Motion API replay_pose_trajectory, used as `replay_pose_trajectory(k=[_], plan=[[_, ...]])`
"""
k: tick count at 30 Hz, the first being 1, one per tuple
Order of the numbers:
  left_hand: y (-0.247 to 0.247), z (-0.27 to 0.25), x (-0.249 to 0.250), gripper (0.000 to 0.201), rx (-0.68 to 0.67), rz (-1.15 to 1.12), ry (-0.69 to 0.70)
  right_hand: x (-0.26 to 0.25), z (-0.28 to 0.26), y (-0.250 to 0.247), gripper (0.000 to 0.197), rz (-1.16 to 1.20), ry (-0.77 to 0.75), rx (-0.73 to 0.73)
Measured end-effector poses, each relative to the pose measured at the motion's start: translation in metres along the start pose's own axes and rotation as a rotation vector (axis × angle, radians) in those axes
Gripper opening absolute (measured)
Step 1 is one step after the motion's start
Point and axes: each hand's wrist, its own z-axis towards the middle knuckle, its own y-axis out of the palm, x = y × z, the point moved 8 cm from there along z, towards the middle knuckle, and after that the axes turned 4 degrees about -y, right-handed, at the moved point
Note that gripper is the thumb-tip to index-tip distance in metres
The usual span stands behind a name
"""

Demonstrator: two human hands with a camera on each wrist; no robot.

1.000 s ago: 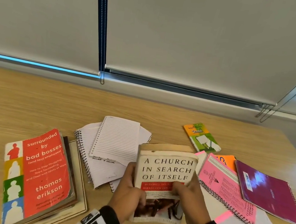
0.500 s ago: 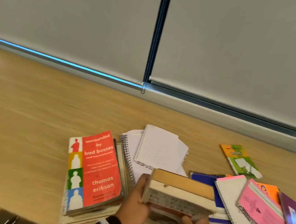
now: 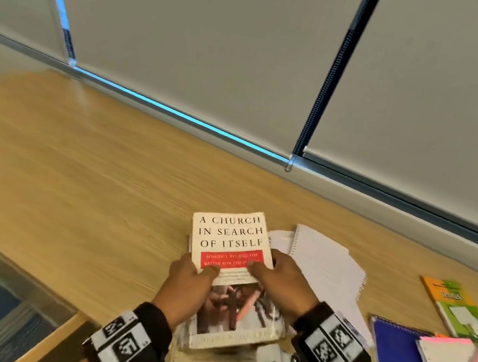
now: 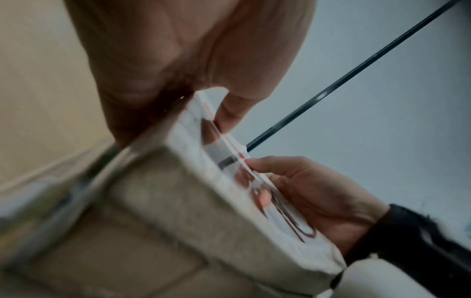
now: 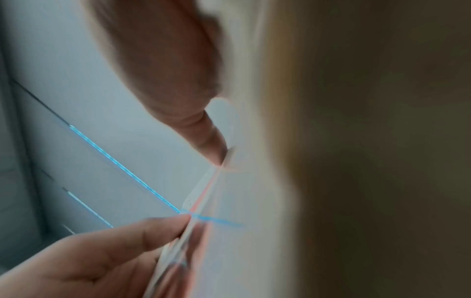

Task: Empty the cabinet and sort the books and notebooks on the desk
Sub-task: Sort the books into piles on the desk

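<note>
Cream-covered paperback (image 3: 230, 241) is being lowered onto the book pile at the bench (image 3: 75, 187) front edge, left hand (image 3: 188, 285) and right hand (image 3: 285, 280) gripping opposite sides; edges should be squared before both thumbs are lifting off.

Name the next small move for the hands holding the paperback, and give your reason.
Probably let go. Both the left hand and right hand grip "A Church in Search of Itself", which seems to lie flat, squared over the book stack beneath.
</note>
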Motion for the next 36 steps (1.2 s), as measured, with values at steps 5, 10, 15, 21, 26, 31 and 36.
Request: replay_pose_trajectory(k=[5, 10, 15, 21, 26, 31, 36], plan=[[-0.014, 0.029, -0.031, 0.036, 0.010, 0.275, -0.130, 0.020, 0.022, 0.024, 0.015, -0.064, 0.107, -0.024], [-0.015, 0.043, -0.042, 0.047, -0.033, 0.360, -0.144, 0.044, 0.034, 0.021, 0.014, -0.058, 0.179, 0.025], [-0.004, 0.038, -0.052, 0.066, -0.154, 0.002, -0.084, 0.058, 0.028, 0.023, 0.035, 0.043, 0.155, -0.022], [0.001, 0.035, -0.067, 0.078, -0.179, -0.183, 0.002, 0.097, 0.002, 0.038, 0.075, 0.412, 0.191, -0.051], [-0.002, 0.032, -0.063, 0.077, -0.144, -0.231, 0.011, 0.096, -0.007, 0.045, 0.048, 0.644, 0.232, 0.027], [-0.003, 0.035, -0.065, 0.070, -0.121, -0.271, -0.008, 0.097, -0.008, 0.042, 0.036, 0.617, 0.263, 0.072], [0.000, 0.032, -0.066, 0.064, -0.118, -0.300, -0.018, 0.097, -0.005, 0.042, 0.041, 0.592, 0.239, 0.048]])
